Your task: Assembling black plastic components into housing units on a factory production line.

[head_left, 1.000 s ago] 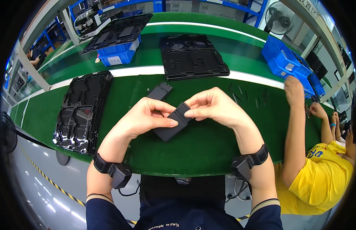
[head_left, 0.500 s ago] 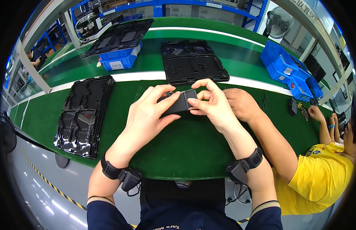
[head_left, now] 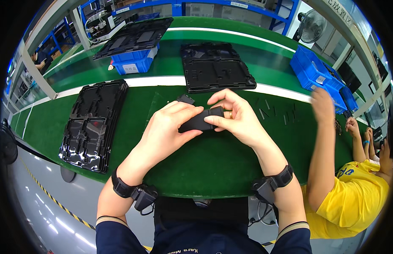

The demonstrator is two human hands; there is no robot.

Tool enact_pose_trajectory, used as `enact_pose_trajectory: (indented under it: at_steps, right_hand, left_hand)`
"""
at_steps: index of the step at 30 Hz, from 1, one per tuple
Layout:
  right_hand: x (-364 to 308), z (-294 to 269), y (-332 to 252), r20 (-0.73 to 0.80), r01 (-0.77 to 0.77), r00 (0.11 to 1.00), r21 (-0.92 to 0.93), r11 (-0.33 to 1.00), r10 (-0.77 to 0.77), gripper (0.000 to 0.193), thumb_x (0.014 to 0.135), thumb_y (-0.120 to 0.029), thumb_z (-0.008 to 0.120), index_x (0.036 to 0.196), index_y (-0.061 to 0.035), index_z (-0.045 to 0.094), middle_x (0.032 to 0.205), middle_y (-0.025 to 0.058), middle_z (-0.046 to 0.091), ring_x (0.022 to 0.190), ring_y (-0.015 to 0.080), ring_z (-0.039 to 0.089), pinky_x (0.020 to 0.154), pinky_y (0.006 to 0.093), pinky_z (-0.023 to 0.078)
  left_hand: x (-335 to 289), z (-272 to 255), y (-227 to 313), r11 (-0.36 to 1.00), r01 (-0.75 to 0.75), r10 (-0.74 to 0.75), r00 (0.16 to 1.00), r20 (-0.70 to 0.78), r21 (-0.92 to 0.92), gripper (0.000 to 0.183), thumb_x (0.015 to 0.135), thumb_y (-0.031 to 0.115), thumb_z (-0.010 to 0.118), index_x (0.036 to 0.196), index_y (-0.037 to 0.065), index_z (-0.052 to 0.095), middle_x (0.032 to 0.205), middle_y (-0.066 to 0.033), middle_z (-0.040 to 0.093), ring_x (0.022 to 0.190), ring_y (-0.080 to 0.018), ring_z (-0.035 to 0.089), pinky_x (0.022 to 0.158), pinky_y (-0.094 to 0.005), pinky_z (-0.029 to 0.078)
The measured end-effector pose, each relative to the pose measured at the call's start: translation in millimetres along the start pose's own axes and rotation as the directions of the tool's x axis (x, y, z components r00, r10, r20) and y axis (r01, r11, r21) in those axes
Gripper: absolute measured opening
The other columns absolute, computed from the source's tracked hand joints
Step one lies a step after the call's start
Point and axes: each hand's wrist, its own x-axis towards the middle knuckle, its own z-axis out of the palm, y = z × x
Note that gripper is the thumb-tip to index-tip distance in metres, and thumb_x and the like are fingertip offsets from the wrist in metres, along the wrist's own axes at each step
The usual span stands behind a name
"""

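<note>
Between my two hands is a small black rectangular plastic case (head_left: 195,122), held above the green mat. My left hand (head_left: 163,127) grips one end, its thumb along the near edge and fingers over the top. With thumb and fingers, my right hand (head_left: 238,118) pinches the other end, where a seam crosses the case. Just beyond my left fingertips lies another small black part (head_left: 186,99). The undersides of the case and some of my fingers are hidden.
Black moulded trays (head_left: 95,122) are stacked at left, with more trays (head_left: 215,67) ahead. Another tray (head_left: 137,38) rests on a blue bin (head_left: 133,61). Thin dark strips (head_left: 285,118) lie at right, near a co-worker's blurred hand (head_left: 322,103). Blue bins (head_left: 308,70) stand farther right.
The case has turned and sits slightly lower in my hands. The co-worker's hand has moved away to the right from beside my right hand, uncovering the thin strips.
</note>
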Motion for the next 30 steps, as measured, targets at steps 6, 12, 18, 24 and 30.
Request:
enact_pose_trajectory:
  at_steps: [6, 12, 18, 24, 30]
  right_hand:
    - [-2, 0, -3, 0.088, 0.041, 0.996, -0.216, 0.975, -0.022, 0.016, 0.073, -0.004, 0.069, 0.087, 0.0000, 0.060, 0.068, 0.0007, 0.058, 0.052, 0.0018, 0.049, 0.049, 0.0180, 0.043]
    - [-1, -8, -9, 0.113, 0.023, 0.994, -0.277, 0.961, 0.009, 0.015, 0.072, -0.004, 0.070, 0.084, -0.0002, 0.061, 0.066, -0.0005, 0.056, 0.054, 0.0031, 0.052, 0.049, 0.0186, 0.044]
    - [5, -1, -11, 0.225, 0.004, 0.972, -0.301, 0.954, 0.067, 0.016, 0.073, -0.004, 0.070, 0.086, -0.0003, 0.062, 0.075, 0.0012, 0.059, 0.056, 0.0017, 0.051, 0.052, 0.0188, 0.047]
    - [-8, -4, -11, 0.154, 0.061, 0.987, -0.088, 0.994, -0.047, 0.047, 0.071, -0.002, 0.070, 0.114, -0.0042, 0.053, 0.088, 0.0044, 0.059, 0.073, 0.0072, 0.057, 0.062, 0.0194, 0.044]
    - [1, -11, -8, 0.011, 0.039, 0.999, -0.142, 0.989, -0.038, 0.038, 0.073, -0.008, 0.069, 0.109, -0.0030, 0.057, 0.088, 0.0040, 0.061, 0.071, 0.0075, 0.058, 0.064, 0.0202, 0.046]
  left_hand:
    - [0, -7, -19, 0.747, 0.534, -0.443, 0.844, 0.302, -0.397, 0.023, 0.084, 0.012, 0.061, 0.100, -0.003, 0.063, 0.080, -0.0037, 0.065, 0.071, -0.0068, 0.058, 0.064, -0.0208, 0.046]
    - [4, -6, -19, 0.775, 0.455, -0.338, 0.885, 0.320, -0.438, 0.017, 0.081, 0.007, 0.063, 0.094, -0.004, 0.065, 0.076, -0.0033, 0.064, 0.073, -0.0066, 0.058, 0.062, -0.0204, 0.046]
    - [-5, -11, -21, 0.792, 0.380, -0.247, 0.915, 0.319, -0.478, 0.031, 0.077, 0.003, 0.066, 0.108, 0.001, 0.061, 0.097, -0.0093, 0.062, 0.072, -0.0096, 0.059, 0.063, -0.0200, 0.047]
    - [-5, -19, -16, 0.734, 0.527, -0.332, 0.829, 0.451, -0.428, 0.030, 0.074, 0.010, 0.071, 0.100, -0.003, 0.064, 0.082, -0.0061, 0.065, 0.076, -0.0088, 0.058, 0.068, -0.0233, 0.047]
    - [-46, -166, -125, 0.602, 0.791, -0.784, 0.559, -0.271, -0.110, 0.031, 0.069, 0.017, 0.072, 0.097, 0.006, 0.067, 0.081, -0.0050, 0.066, 0.072, -0.0106, 0.061, 0.059, -0.0263, 0.048]
